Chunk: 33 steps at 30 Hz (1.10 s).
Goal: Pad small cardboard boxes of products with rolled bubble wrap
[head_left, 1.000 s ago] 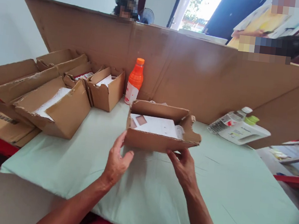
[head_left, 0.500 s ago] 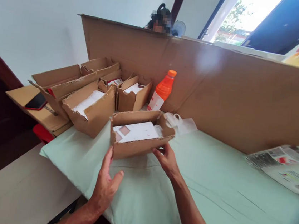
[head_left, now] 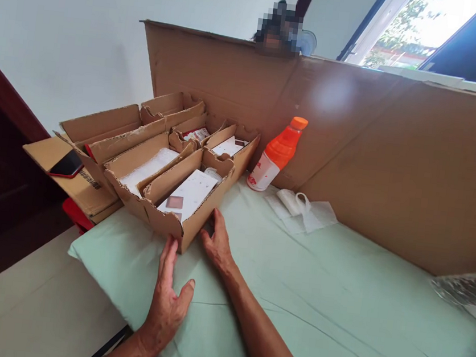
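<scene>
An open-topped cardboard box (head_left: pixel 200 220) stands on the green cloth, close against the neighbouring boxes. Inside it lie a flat white piece (head_left: pixel 191 193) with brownish squares and something clear at the far end. My left hand (head_left: pixel 168 296) has its fingertips against the box's near end, thumb spread away. My right hand (head_left: pixel 218 242) rests at the box's right side, fingers against the wall and thumb apart. Neither hand wraps around the box. To its left is another cardboard box (head_left: pixel 128 194) with white foam-like material (head_left: pixel 153 169) inside.
Behind stand more cardboard boxes (head_left: pixel 240 156) and an orange-capped bottle (head_left: pixel 277 154). Crumpled white wrapping (head_left: pixel 303 209) lies beside the bottle. A tall cardboard panel (head_left: pixel 353 146) borders the green-covered table (head_left: pixel 335 304). Clear plastic packaging (head_left: pixel 466 290) lies at right; a person (head_left: pixel 278 28) is beyond the panel.
The box has turned lengthwise and moved left, against the other boxes. Both hands went with it; the right hand shifted left along its side. The view has swung slightly.
</scene>
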Tool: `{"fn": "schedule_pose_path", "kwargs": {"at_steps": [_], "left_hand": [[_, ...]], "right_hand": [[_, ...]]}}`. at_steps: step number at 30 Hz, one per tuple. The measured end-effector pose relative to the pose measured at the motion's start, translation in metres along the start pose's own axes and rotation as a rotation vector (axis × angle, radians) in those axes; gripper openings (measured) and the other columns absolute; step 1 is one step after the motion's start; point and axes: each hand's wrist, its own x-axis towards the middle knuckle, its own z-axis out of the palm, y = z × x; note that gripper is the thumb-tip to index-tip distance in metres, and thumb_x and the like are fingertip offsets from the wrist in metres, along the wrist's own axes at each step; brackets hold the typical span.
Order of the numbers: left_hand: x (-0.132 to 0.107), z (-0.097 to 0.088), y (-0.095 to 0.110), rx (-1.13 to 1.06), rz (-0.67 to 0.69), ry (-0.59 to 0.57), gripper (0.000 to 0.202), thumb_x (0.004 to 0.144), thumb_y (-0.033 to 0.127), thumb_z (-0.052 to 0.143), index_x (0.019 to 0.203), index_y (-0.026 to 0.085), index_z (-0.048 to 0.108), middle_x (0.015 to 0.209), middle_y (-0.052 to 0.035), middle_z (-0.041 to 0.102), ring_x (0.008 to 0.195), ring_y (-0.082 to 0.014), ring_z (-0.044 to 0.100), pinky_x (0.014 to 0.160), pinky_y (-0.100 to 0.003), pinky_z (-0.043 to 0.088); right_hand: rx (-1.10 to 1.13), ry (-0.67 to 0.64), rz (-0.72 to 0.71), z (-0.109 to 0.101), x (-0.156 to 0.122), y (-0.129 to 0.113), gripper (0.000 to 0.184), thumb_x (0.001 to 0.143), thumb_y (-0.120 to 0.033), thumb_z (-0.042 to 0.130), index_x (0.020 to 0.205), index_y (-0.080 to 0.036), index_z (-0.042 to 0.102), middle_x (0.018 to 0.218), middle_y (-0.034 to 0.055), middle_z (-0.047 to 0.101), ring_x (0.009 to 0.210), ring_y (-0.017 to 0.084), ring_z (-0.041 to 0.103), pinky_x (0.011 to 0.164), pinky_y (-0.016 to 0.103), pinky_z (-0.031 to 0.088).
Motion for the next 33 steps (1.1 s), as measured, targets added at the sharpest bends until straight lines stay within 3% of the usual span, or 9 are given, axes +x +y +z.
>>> {"fn": "schedule_pose_path", "kwargs": {"at_steps": [4,11,15,22,24,29,31,33], "left_hand": [[0.009,0.0,-0.008,0.006,-0.02,0.023,0.073,0.091,0.021,0.055,0.157,0.03,0.026,0.166,-0.0093,0.024,0.154,-0.0301,0.024,0.123,-0.051,0.031],[0.027,-0.013,-0.023,0.034,-0.047,0.112,0.074,0.091,0.027,0.058,0.157,0.027,0.024,0.164,-0.0127,0.026,0.154,-0.0293,0.023,0.122,-0.05,0.031],[0.04,-0.021,-0.029,0.073,-0.018,0.1,0.072,0.09,0.026,0.059,0.155,0.026,0.028,0.163,-0.014,0.027,0.152,-0.0299,0.026,0.12,-0.051,0.034],[0.047,-0.034,-0.027,0.153,0.011,0.166,0.062,0.089,0.023,0.057,0.148,0.024,0.04,0.149,-0.0151,0.045,0.14,-0.031,0.044,0.116,-0.053,0.039],[0.046,-0.036,-0.015,0.233,0.115,0.206,0.062,0.089,0.022,0.057,0.149,0.023,0.039,0.149,-0.0157,0.044,0.14,-0.0311,0.044,0.116,-0.053,0.039],[0.068,-0.039,0.03,0.484,0.592,0.312,0.073,0.089,0.018,0.061,0.154,0.023,0.03,0.158,-0.0182,0.033,0.15,-0.0343,0.029,0.119,-0.056,0.031],[0.086,-0.038,0.044,0.546,0.689,0.291,0.075,0.088,0.017,0.061,0.155,0.021,0.027,0.153,-0.019,0.041,0.15,-0.0351,0.029,0.119,-0.057,0.029],[0.105,-0.036,0.053,0.589,0.728,0.252,0.073,0.088,0.014,0.059,0.154,0.018,0.029,0.142,-0.0187,0.053,0.145,-0.0343,0.038,0.118,-0.057,0.031]], "right_hand": [[-0.025,0.024,-0.001,0.013,-0.008,-0.004,0.079,0.079,-0.015,0.055,0.155,-0.015,0.031,0.157,0.0191,0.039,0.147,0.031,0.037,0.122,0.055,0.031],[-0.116,0.028,-0.068,0.012,-0.016,-0.012,0.069,0.083,-0.02,0.057,0.15,-0.014,0.04,0.152,0.0204,0.046,0.143,0.033,0.043,0.12,0.056,0.035],[-0.166,-0.033,-0.089,0.012,-0.023,-0.017,0.074,0.082,-0.023,0.061,0.151,-0.013,0.037,0.153,0.0221,0.045,0.142,0.035,0.044,0.118,0.058,0.036],[-0.225,-0.117,-0.116,0.013,-0.032,-0.024,0.083,0.08,-0.021,0.061,0.156,-0.015,0.03,0.156,0.0211,0.04,0.143,0.035,0.04,0.118,0.059,0.036],[-0.243,-0.113,-0.116,0.013,-0.031,-0.025,0.083,0.079,-0.02,0.06,0.156,-0.014,0.03,0.156,0.0215,0.041,0.142,0.035,0.041,0.117,0.059,0.037],[-0.279,-0.105,-0.122,0.014,-0.031,-0.032,0.08,0.078,-0.018,0.059,0.153,-0.01,0.033,0.153,0.0236,0.042,0.141,0.036,0.042,0.117,0.059,0.038],[-0.293,-0.105,-0.127,0.014,-0.034,-0.038,0.076,0.078,-0.017,0.058,0.151,-0.012,0.037,0.151,0.0217,0.046,0.139,0.035,0.044,0.117,0.058,0.038],[-0.307,-0.107,-0.13,0.013,-0.039,-0.045,0.071,0.078,-0.016,0.057,0.148,-0.013,0.042,0.147,0.0202,0.051,0.138,0.034,0.045,0.118,0.058,0.038]]}}
